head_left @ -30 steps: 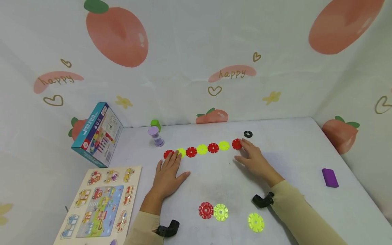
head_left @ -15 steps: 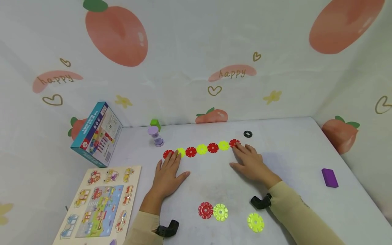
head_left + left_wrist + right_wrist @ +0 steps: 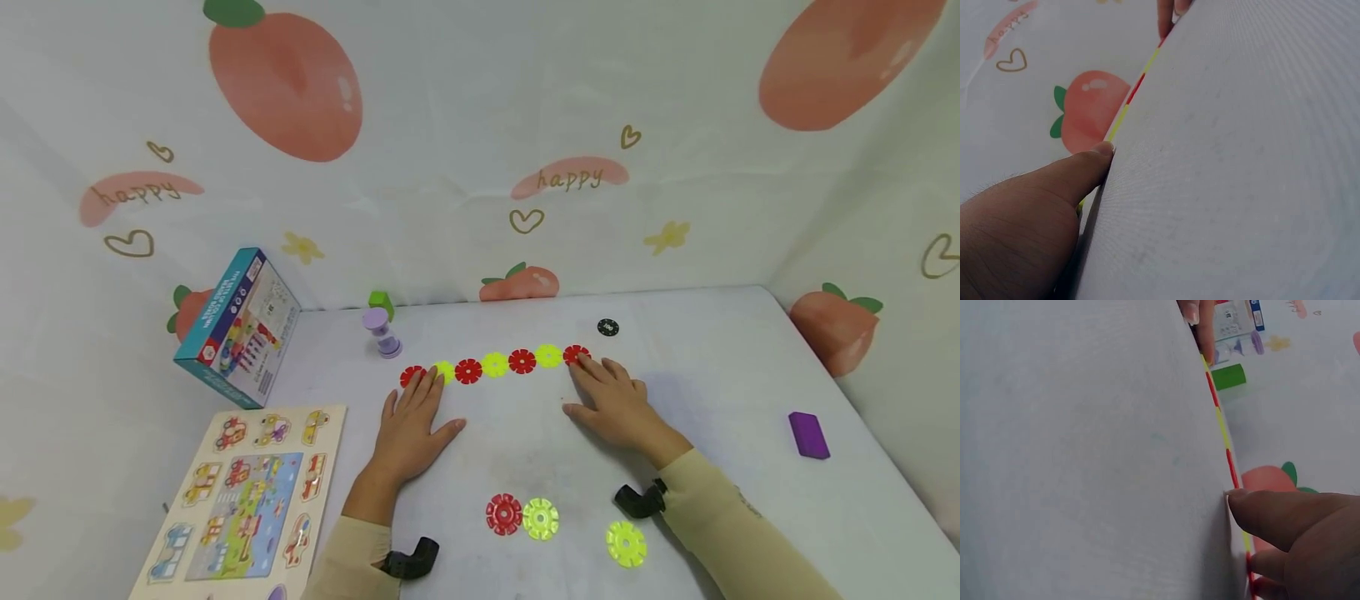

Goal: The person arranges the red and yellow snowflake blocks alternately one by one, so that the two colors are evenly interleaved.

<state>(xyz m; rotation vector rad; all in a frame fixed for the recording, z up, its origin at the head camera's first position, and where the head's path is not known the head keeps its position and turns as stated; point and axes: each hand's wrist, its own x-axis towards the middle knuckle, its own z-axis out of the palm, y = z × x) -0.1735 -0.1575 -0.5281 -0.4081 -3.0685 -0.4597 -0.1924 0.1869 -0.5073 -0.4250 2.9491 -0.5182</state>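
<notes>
A row of flat, notched plastic discs, red and yellow by turns, lies across the table, with a red disc [image 3: 522,362] and a yellow disc [image 3: 495,365] near its middle. My left hand [image 3: 408,437] lies flat at the left end, straight fingertips resting on the leftmost red disc [image 3: 410,377] and the yellow disc [image 3: 446,372] beside it. At the other end my right hand [image 3: 618,406] touches the rightmost red disc [image 3: 575,354] with extended fingers. Closer to me lie another red disc [image 3: 504,514], a yellow disc [image 3: 541,519] against it, and a separate yellow disc [image 3: 626,544].
A purple hourglass [image 3: 382,333] and green block [image 3: 381,303] stand behind the row's left end. A black chip [image 3: 608,327] lies behind my right hand. Far right is a purple block [image 3: 809,436]. A box [image 3: 238,329] and a wooden puzzle board [image 3: 330,425] occupy the left.
My right hand has slid the rightmost red disc a little left, closing the gap to the yellow disc beside it. The left hand has stayed in place.
</notes>
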